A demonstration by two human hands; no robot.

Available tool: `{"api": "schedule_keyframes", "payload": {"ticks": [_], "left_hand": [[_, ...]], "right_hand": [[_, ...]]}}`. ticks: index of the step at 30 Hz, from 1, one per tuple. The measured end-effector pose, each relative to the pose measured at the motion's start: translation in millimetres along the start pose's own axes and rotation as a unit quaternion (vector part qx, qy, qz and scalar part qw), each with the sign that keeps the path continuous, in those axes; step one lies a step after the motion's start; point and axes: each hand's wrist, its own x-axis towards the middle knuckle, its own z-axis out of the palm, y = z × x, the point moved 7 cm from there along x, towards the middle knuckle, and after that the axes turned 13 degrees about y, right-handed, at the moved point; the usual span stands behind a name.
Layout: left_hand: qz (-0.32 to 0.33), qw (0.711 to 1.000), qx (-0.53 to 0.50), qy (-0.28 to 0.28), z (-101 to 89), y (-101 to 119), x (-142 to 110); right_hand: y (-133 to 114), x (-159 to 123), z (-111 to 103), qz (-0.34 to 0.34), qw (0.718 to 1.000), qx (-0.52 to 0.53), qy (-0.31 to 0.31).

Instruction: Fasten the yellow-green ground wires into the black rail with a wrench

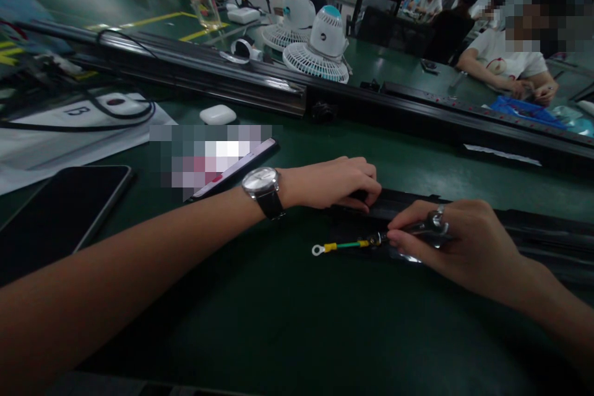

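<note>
My left hand (350, 182), with a watch (260, 183) on its wrist, is closed with curled fingers at the left end of a long black rail (399, 201). My right hand (468, 244) pinches a metal wrench (424, 226) between thumb and fingers, over the same rail. From the wrench's tip a short green wire (348, 245) with yellow sleeves reaches left, ending in a silver ring terminal (318, 250). How the wire's right end is fastened is partly hidden by the thumb and fingers.
A dark phone (69, 216), a second phone (236, 167) on a slant and a white earbud case (218, 114) lie left on the green table (278, 322). A long metal rail (208, 77) crosses behind, with two white fans (320, 52) beyond. Several people work farther back.
</note>
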Motion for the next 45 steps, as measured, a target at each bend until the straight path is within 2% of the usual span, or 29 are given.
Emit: {"api": "schedule_keyframes", "payload": {"ticks": [19,25,33,45], "left_hand": [[-0.006,1.0,-0.006,-0.002,-0.1,-0.6,0.1],[-0.005,1.0,-0.012,0.011,-1.0,-0.9,0.7],[-0.009,1.0,-0.006,-0.001,0.0,-0.2,0.9],[-0.018,1.0,-0.011,-0.001,-0.5,-3.2,0.7]], "right_hand": [[1.5,-3.2,3.0,0.01,0.998,0.008,-0.061],[2.6,-2.3,0.4,0.02,0.996,0.038,-0.079],[2.5,-1.4,-0.8,0.018,0.993,0.061,-0.098],[24.9,3.1,-0.1,0.149,0.968,0.132,-0.15]]}}
